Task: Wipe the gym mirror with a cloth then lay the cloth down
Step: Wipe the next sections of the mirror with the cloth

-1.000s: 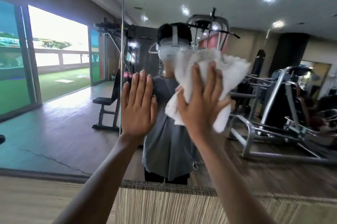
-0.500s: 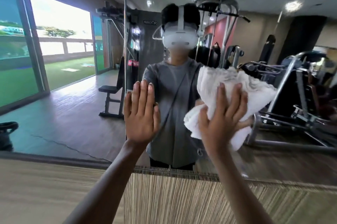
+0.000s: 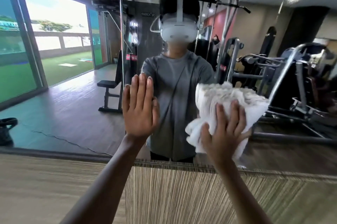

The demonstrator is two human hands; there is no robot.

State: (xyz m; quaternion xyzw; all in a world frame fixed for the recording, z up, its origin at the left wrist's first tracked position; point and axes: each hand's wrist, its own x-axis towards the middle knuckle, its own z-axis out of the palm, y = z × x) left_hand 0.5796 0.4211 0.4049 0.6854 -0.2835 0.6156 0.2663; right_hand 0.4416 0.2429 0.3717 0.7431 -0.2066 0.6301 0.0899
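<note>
The gym mirror (image 3: 69, 107) fills the wall in front of me and reflects the gym and a person wearing a white headset. My right hand (image 3: 225, 132) presses a bunched white cloth (image 3: 218, 96) flat against the glass at the lower right, fingers spread and straight. My left hand (image 3: 139, 109) lies flat on the mirror beside it, near a vertical seam (image 3: 121, 41) between panels, fingers straight and together.
Below the mirror runs a striped wooden wall panel (image 3: 182, 196). The reflection shows a weight bench (image 3: 109, 94), exercise machines (image 3: 284, 81) at the right, a glass door (image 3: 54, 32) to a lawn at the left and a dark bag (image 3: 7, 129) on the floor.
My right hand has slid the cloth down and to the right across the glass, uncovering the reflected headset. My left hand has stayed flat in about the same place.
</note>
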